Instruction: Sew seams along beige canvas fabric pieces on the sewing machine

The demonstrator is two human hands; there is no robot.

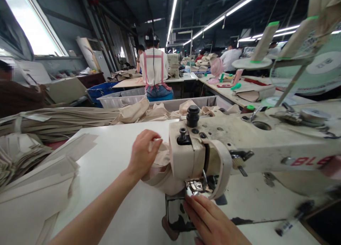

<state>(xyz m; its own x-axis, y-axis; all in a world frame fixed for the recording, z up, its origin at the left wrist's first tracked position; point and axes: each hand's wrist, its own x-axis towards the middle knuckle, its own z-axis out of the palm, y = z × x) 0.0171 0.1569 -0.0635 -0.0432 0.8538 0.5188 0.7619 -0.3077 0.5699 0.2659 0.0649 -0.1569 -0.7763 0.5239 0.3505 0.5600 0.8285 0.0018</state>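
A worn cream sewing machine (239, 142) reaches across the white table (114, 167) from the right. My left hand (144, 153) is closed on a beige fabric piece (162, 170) just left of the machine head. That fabric curls down and under the presser foot (197, 185). Below the foot lies my right hand (210, 220), fingers stretched flat and together, fingertips touching the fabric at the needle plate. The needle itself is hidden behind the machine head.
Stacks of cut beige pieces (32, 174) lie at the left table edge. Behind the table, a grey bin (173, 104) holds more beige fabric. A person in a pink-strapped apron (154, 69) stands ahead. Thread cones (263, 42) and a fan (319, 64) stand at the right.
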